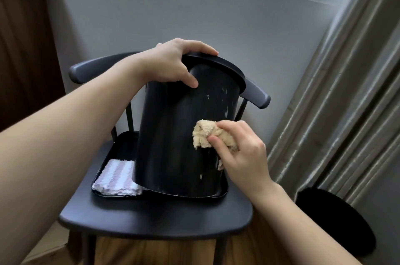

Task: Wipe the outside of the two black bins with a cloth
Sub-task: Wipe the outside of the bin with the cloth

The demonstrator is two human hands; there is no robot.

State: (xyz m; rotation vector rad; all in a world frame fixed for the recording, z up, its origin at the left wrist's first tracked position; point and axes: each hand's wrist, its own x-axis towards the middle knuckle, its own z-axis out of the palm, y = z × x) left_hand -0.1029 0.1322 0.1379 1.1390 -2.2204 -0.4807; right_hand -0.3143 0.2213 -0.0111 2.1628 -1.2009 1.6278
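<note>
A black bin (173, 134) stands tilted in a black tray (121, 150) on a dark chair (151, 219), its rim gripped by the left hand (171, 65). The right hand (238, 147) pinches a bunched beige cloth (203, 134) against the bin's side. A second black bin (333, 219) sits on the floor by the curtain (337, 95), and a folded striped cloth (116, 176) lies in the tray.

The bin (173, 134) in front of me is a black cylinder with a wider rim at the top. It is tilted, top leaning right, its base resting in a black tray (121, 145) on a chair. Pale streaks mark its wall near the rim and lower right side. The cloth (205, 134) is beige, fluffy and bunched, pressed against the bin's right side. The second bin (337, 221) is black and stands on the floor to the right, beside the curtain.
</note>
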